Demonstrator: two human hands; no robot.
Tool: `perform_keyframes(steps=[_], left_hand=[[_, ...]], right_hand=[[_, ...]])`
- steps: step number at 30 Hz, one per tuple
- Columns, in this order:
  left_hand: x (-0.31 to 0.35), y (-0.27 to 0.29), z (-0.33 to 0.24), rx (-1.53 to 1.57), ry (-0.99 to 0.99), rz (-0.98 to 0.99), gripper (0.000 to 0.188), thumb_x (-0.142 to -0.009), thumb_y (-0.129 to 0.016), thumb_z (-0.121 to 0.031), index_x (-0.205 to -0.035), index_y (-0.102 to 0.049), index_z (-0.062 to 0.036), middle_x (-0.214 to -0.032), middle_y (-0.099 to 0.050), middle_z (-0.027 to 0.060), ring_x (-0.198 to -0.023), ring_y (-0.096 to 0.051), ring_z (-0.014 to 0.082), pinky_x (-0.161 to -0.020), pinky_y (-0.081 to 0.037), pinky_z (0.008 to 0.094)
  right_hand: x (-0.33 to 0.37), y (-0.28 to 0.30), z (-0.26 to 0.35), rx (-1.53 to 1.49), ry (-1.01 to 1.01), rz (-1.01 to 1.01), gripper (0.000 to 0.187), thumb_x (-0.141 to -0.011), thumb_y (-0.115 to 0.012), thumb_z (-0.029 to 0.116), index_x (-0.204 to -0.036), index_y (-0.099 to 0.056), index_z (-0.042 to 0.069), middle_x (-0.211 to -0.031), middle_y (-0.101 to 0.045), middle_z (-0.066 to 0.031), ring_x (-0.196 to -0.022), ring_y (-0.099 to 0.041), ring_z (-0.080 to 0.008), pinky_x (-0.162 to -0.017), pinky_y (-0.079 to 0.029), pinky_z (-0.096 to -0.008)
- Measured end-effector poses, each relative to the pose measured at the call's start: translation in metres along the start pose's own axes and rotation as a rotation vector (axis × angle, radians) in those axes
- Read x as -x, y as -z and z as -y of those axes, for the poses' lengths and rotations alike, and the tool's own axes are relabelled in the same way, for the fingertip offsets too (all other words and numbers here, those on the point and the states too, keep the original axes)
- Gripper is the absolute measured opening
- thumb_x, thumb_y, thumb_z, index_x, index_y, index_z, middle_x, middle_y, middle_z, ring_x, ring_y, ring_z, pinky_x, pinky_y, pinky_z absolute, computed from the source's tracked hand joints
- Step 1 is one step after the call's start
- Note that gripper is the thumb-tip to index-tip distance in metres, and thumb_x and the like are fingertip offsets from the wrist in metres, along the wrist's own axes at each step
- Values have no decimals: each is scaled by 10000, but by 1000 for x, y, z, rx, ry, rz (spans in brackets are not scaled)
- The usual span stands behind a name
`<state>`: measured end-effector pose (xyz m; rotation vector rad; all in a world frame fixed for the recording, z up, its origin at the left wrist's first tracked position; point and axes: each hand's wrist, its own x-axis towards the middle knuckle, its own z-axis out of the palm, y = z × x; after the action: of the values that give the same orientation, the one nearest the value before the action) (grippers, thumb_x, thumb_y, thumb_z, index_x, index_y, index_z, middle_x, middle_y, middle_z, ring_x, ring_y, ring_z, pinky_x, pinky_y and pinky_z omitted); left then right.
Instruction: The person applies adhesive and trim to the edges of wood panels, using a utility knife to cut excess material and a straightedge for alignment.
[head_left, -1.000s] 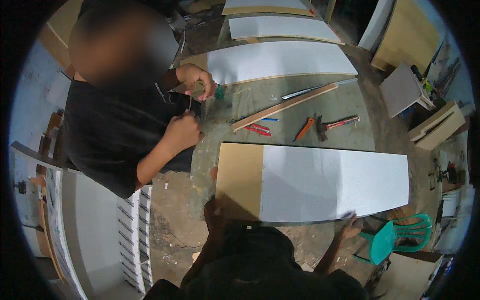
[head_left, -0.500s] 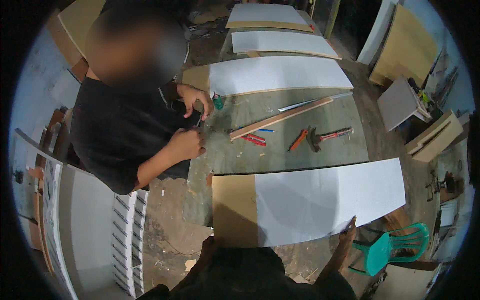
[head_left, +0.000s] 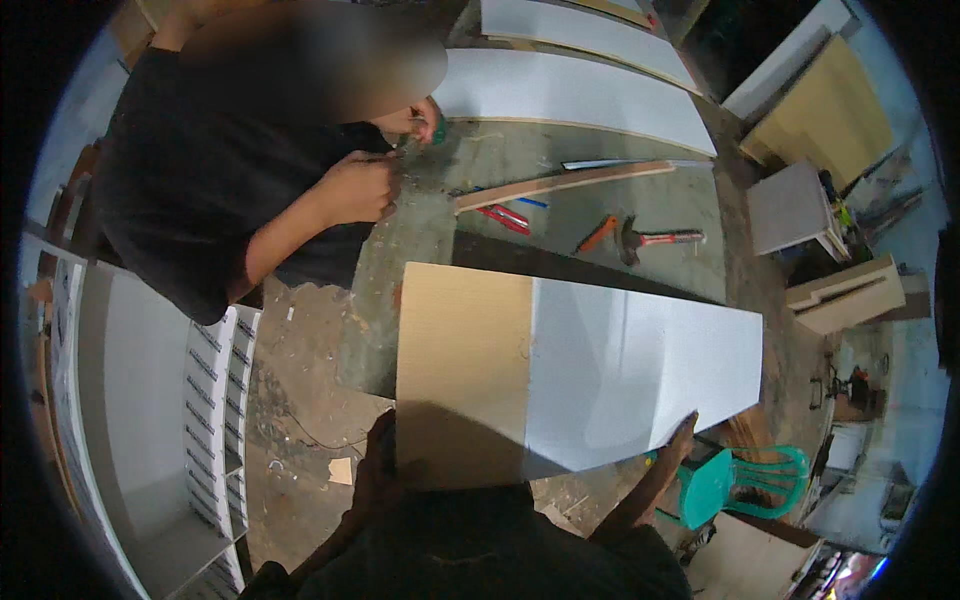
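Observation:
A long board, white over most of its length with a bare tan section at the left, is held between my hands. Its left end looks raised toward me. My left hand is closed on the board's left near corner, its fingers mostly hidden. At the near edge toward the right end, my right hand grips with the thumb on top and the fingers out of sight underneath. Beyond the board's far edge lies the worktable.
On the table are a hammer, an orange-handled tool, red pliers and a wooden strip. White boards lie at the far end. A co-worker sits at the left, fingers by a small green object. A green chair stands right.
The board's left end has risen and swung, so the board now slants across the table's near edge. My view has shifted. The co-worker's far hand has moved to the small green object.

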<state>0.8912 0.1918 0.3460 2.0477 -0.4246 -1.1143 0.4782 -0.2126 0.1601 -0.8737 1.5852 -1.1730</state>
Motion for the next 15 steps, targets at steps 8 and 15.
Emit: perform_keyframes(steps=[8, 15], left_hand=[[-14, -6, 3, 73, -40, -16, 831, -908, -635, -381, -1530, -177, -75, -1536, -322, 180, -1308, -479, 382, -1049, -419, 468], [18, 26, -5, 661, -69, -45, 521, -890, -633, -287, -1315, -517, -8, -1287, -560, 137, -1188, -534, 235, -1005, -412, 372]], right_hand=[[-15, 41, 3, -15, 122, 315, 606, -888, -598, 394, -1330, -465, 1, -1291, -533, -165, -1169, -542, -321, -971, -479, -477], [41, 25, 185, 199, 164, 44, 568, -825, -652, 378, -1251, -585, 9, -1097, -627, -122, -922, -624, -252, -701, -490, -370]])
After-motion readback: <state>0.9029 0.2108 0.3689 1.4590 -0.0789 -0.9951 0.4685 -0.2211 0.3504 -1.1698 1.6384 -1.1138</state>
